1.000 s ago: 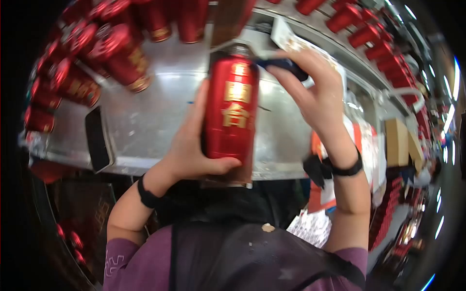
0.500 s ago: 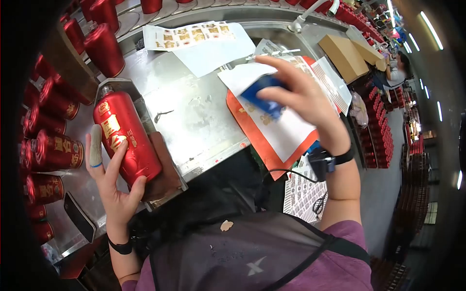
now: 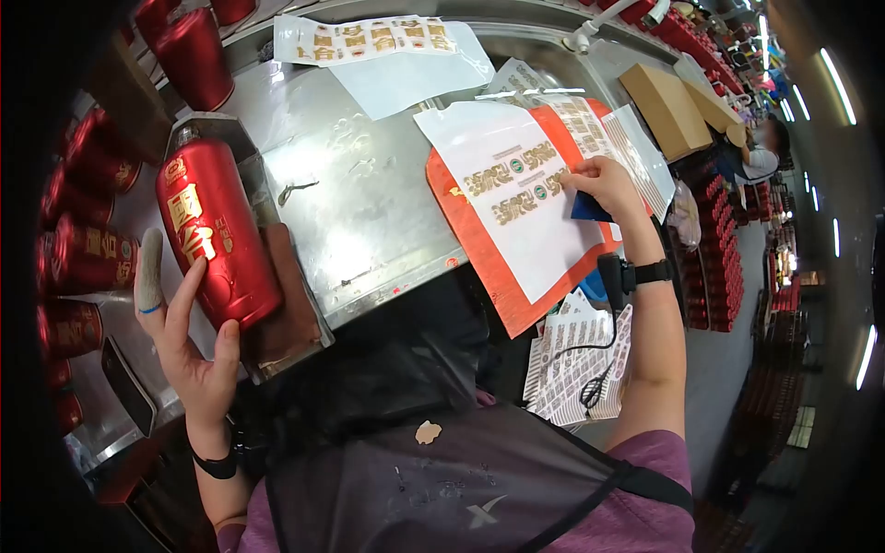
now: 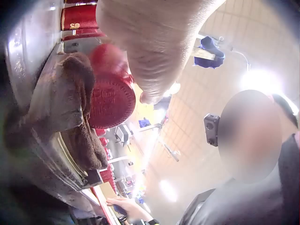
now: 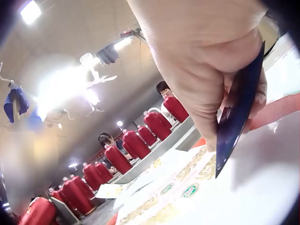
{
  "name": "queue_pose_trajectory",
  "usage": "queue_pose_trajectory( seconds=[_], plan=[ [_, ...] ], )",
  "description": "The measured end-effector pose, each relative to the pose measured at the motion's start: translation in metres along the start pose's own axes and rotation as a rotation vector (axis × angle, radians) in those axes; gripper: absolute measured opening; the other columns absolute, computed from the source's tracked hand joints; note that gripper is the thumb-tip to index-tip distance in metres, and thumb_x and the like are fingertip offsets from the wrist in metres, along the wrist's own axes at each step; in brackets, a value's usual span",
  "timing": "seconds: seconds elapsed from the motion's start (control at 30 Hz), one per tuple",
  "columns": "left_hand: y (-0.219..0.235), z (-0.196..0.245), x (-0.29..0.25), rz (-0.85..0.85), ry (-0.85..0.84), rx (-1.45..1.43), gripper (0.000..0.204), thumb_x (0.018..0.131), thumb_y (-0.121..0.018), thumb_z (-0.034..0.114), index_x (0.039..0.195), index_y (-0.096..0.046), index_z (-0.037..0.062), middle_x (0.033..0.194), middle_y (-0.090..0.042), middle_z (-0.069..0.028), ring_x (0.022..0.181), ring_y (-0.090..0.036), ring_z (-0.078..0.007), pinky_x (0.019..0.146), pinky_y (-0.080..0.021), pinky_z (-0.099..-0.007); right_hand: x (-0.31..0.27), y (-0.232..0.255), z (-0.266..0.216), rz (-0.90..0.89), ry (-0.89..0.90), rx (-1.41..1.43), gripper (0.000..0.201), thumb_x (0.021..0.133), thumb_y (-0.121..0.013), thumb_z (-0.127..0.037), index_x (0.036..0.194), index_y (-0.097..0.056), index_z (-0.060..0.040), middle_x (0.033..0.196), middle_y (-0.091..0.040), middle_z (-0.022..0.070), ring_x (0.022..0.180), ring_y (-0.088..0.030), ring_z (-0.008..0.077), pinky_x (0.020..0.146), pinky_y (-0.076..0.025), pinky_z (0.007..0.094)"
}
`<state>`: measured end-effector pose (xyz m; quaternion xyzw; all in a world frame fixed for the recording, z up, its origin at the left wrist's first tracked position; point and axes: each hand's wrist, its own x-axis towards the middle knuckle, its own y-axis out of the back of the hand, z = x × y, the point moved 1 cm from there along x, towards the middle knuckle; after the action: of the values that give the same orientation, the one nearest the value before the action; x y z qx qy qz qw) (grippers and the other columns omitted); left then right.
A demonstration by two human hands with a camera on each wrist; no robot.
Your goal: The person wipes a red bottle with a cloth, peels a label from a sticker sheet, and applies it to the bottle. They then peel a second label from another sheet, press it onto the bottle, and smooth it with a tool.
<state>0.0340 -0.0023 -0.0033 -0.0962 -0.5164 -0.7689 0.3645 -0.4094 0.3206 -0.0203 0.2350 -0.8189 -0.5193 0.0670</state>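
Observation:
A red bottle (image 3: 217,244) with gold characters lies on its side in a metal cradle (image 3: 323,343) lined with brown cloth (image 3: 288,286). Resting against it is my left hand (image 3: 198,369), the index fingertip on its front and the thumb by its base; another finger wears a pale fingertip cover (image 3: 147,267). My right hand (image 3: 616,192) holds a thin dark blue scraper (image 5: 239,112) in its palm. Its thumb and forefinger tips are down at the gold stickers on a white label sheet (image 3: 553,258), which lies over an orange-red folder (image 3: 514,315).
More red bottles (image 3: 88,258) stand left of the cradle, near a dark phone (image 3: 127,387). Another sticker sheet (image 3: 369,41) lies at the back of the metal table (image 3: 369,217). A cardboard box (image 3: 659,111) is at the back right; patterned sheets (image 3: 576,359) hang below the front edge.
The bottle went from upright before me into the cradle at left, the left hand staying on it. My right hand moved with the blue scraper from the bottle's neck down to the label sheet.

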Motion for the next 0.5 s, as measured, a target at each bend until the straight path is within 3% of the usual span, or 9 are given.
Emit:
queue_pose_trajectory(
  seconds=[0.07,0.17,0.23,0.33,0.5],
  plan=[
    [0.0,-0.001,-0.004,0.0,0.01,-0.013,0.053,0.088,-0.064,0.036,0.132,-0.061,0.0083,0.154,-0.035,-0.0198,0.145,-0.027,-0.0351,0.117,-0.019,-0.0465,0.009,-0.003,0.012,-0.003,0.037,-0.014,0.046,0.071,-0.085,-0.035,0.087,-0.07,0.0047,0.073,-0.067,0.0081,0.063,-0.062,0.0147,0.061,-0.05,0.0265],
    [0.001,0.0,-0.008,-0.004,0.023,-0.016,0.053,0.088,-0.065,0.036,0.133,-0.061,0.0084,0.154,-0.036,-0.0199,0.145,-0.027,-0.0351,0.117,-0.019,-0.0463,0.021,-0.002,0.023,-0.079,-0.026,0.105,0.038,0.071,-0.086,-0.029,0.084,-0.069,0.0017,0.073,-0.067,0.0053,0.063,-0.06,0.0118,0.058,-0.048,0.0247],
    [0.001,-0.001,-0.011,-0.007,0.032,-0.004,0.053,0.087,-0.065,0.035,0.132,-0.061,0.0085,0.154,-0.036,-0.0199,0.145,-0.027,-0.035,0.117,-0.019,-0.0462,0.025,-0.001,0.024,-0.233,-0.124,0.205,0.029,0.072,-0.086,-0.024,0.081,-0.069,-0.0018,0.074,-0.066,0.0031,0.062,-0.057,0.0089,0.056,-0.045,0.0231],
    [0.001,-0.002,-0.014,0.015,0.035,-0.039,0.052,0.087,-0.066,0.033,0.132,-0.061,0.0085,0.154,-0.036,-0.02,0.145,-0.027,-0.0349,0.117,-0.019,-0.0463,0.026,-0.001,0.025,-0.279,-0.143,0.233,0.026,0.073,-0.086,-0.023,0.079,-0.068,-0.0035,0.072,-0.065,0.0016,0.061,-0.055,0.0072,0.055,-0.043,0.0218],
    [0.007,-0.004,-0.014,-0.019,0.006,0.018,0.052,0.089,-0.062,0.03,0.135,-0.057,0.006,0.155,-0.034,-0.0215,0.146,-0.027,-0.0359,0.118,-0.019,-0.0464,0.015,-0.001,0.01,-0.174,-0.06,0.097,0.036,0.069,-0.088,-0.027,0.086,-0.068,-0.0021,0.078,-0.066,0.0047,0.066,-0.059,0.0117,0.06,-0.047,0.0246]
  ],
)
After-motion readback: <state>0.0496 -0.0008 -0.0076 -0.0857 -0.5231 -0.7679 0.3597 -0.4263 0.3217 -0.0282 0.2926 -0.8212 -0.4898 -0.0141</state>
